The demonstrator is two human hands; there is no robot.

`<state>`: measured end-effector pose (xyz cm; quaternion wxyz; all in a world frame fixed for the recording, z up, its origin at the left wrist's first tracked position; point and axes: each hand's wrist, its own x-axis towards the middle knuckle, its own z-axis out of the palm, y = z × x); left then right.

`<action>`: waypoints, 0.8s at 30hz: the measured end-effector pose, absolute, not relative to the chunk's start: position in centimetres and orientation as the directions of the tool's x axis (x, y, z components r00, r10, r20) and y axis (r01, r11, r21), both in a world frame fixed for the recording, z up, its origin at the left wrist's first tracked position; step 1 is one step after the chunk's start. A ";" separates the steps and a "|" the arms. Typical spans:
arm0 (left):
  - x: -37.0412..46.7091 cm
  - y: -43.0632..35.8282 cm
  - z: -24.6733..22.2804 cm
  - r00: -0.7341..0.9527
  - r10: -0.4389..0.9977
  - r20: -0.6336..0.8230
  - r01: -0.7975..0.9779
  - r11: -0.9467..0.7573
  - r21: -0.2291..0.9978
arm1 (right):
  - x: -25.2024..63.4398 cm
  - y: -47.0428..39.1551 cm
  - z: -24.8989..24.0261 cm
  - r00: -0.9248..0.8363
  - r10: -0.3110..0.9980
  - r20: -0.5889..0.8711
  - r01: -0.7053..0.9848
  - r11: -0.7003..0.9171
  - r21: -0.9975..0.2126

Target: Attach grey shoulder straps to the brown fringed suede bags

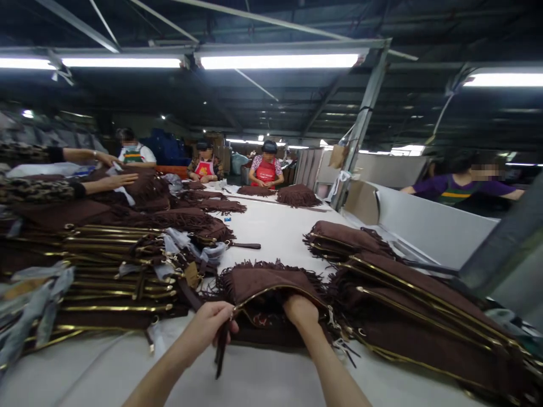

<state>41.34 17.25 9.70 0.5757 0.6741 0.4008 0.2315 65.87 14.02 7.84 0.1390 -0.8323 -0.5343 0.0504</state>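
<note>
A dark brown fringed bag [271, 285] lies on the white table in front of me, its gold zipper undone and its mouth gaping toward me. At the bag's left corner, my left hand [214, 323] pinches the zipper end, where a short brown wrist strap [221, 351] hangs down. My right hand [300, 312] reaches into the mouth of the bag; its fingers are hidden inside. A bit of patterned lining shows between the two hands. Silver-coloured metal hardware [333, 319] sits at the bag's right corner.
Stacked brown bags with gold zippers [119, 282] and clear plastic wrap rise on the left. More bags [416, 305] are piled on the right. A co-worker's hands [112, 178] touch bags at the far left. Other people sit along the table; a metal post [360, 124] stands at right.
</note>
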 end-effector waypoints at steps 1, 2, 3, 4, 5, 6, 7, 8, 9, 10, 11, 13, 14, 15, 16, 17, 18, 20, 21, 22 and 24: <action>41.2 17.2 9.6 0.572 0.801 -0.180 0.187 0.087 0.979 | 65.7 13.6 8.0 0.416 0.908 0.048 0.866 -0.380 -0.325; 41.1 17.2 9.5 0.574 0.794 -0.201 0.116 0.164 0.980 | 65.4 13.2 8.2 0.396 0.917 0.037 0.859 -0.356 -0.368; 41.0 17.1 9.5 0.579 0.788 -0.210 0.063 0.214 0.975 | 64.9 12.6 8.5 0.366 0.930 0.031 0.853 -0.321 -0.411; 40.9 16.9 9.5 0.589 0.781 -0.210 0.031 0.239 0.971 | 64.1 11.9 8.7 0.331 0.943 0.028 0.845 -0.283 -0.453; 40.9 16.7 9.6 0.602 0.772 -0.206 0.018 0.246 0.969 | 63.2 11.2 8.9 0.299 0.954 0.021 0.836 -0.251 -0.488; 41.0 16.5 9.7 0.618 0.761 -0.198 0.017 0.239 0.971 | 62.0 10.4 9.1 0.257 0.966 0.017 0.818 -0.209 -0.536; 41.2 16.3 9.8 0.635 0.751 -0.182 0.024 0.216 0.976 | 60.6 9.6 9.2 0.205 0.978 0.027 0.784 -0.148 -0.602; 41.3 16.2 9.9 0.646 0.746 -0.159 0.038 0.176 0.984 | 59.2 8.9 9.2 0.161 0.986 0.048 0.749 -0.090 -0.657; 41.5 16.1 10.0 0.656 0.744 -0.127 0.054 0.122 0.991 | 57.8 8.4 9.2 0.081 0.990 0.117 0.674 0.032 -0.738; 41.6 16.1 10.0 0.652 0.753 -0.089 0.065 0.061 0.996 | 56.6 8.0 9.1 0.047 0.979 0.200 0.624 0.128 -0.771; 41.7 16.2 10.0 0.641 0.766 -0.042 0.078 -0.011 0.997 | 55.7 7.9 9.1 0.050 0.966 0.254 0.656 0.160 -0.737; 41.7 16.6 9.7 0.603 0.796 0.056 0.124 -0.164 0.979 | 54.9 8.3 9.2 0.089 0.966 0.243 0.793 0.079 -0.604; 41.7 16.9 9.6 0.591 0.802 0.088 0.164 -0.226 0.960 | 54.9 8.5 9.5 0.110 0.971 0.213 0.850 0.019 -0.527; 41.7 17.2 9.4 0.582 0.807 0.106 0.205 -0.271 0.940 | 55.3 8.7 9.9 0.123 0.976 0.179 0.891 -0.029 -0.454; 41.7 17.3 9.3 0.577 0.809 0.108 0.244 -0.297 0.923 | 55.8 8.8 10.4 0.123 0.981 0.151 0.922 -0.056 -0.384; 41.6 17.5 9.1 0.580 0.809 0.099 0.272 -0.306 0.912 | 56.5 8.7 11.0 0.114 0.984 0.136 0.947 -0.066 -0.315; 41.6 17.5 9.0 0.580 0.810 0.087 0.286 -0.302 0.909 | 57.3 8.5 11.4 0.104 0.986 0.134 0.966 -0.068 -0.251; 41.3 17.6 9.1 0.590 0.804 0.076 0.289 -0.298 0.910 | 59.5 7.7 11.9 0.088 0.986 0.141 0.987 -0.067 -0.149; 41.0 17.8 9.3 0.588 0.805 0.083 0.285 -0.302 0.910 | 61.0 7.2 11.9 0.102 0.982 0.157 0.989 -0.084 -0.122; 40.6 18.0 9.6 0.575 0.812 0.095 0.285 -0.308 0.908 | 62.8 6.6 11.8 0.137 0.974 0.179 0.987 -0.119 -0.111; 39.4 18.7 10.4 0.517 0.847 0.120 0.303 -0.312 0.900 | 67.1 5.1 11.1 0.265 0.939 0.220 0.963 -0.247 -0.105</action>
